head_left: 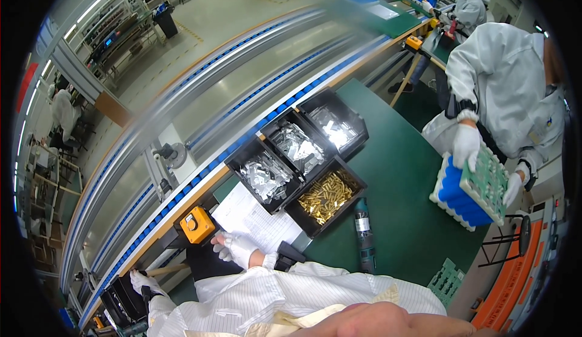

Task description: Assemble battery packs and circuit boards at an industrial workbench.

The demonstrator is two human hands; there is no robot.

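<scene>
My right hand, in a white glove, is beside a yellow box with a round button and over the near edge of a printed paper sheet. Its fingers are loosely bent and apart, with nothing visible in them. Far to the left, my left hand, also gloved, reaches to a black bin by the conveyor's edge; its fingertips are too small to make out. Ahead of me, a black bin holds brass-coloured cylindrical pieces. Next to it lies a dark teal electric screwdriver.
Three black bins of silvery metal plates line the green tabletop by the roller conveyor. At right, a co-worker in white gloves holds a blue block with a green plate. A green plastic plate lies at the near right.
</scene>
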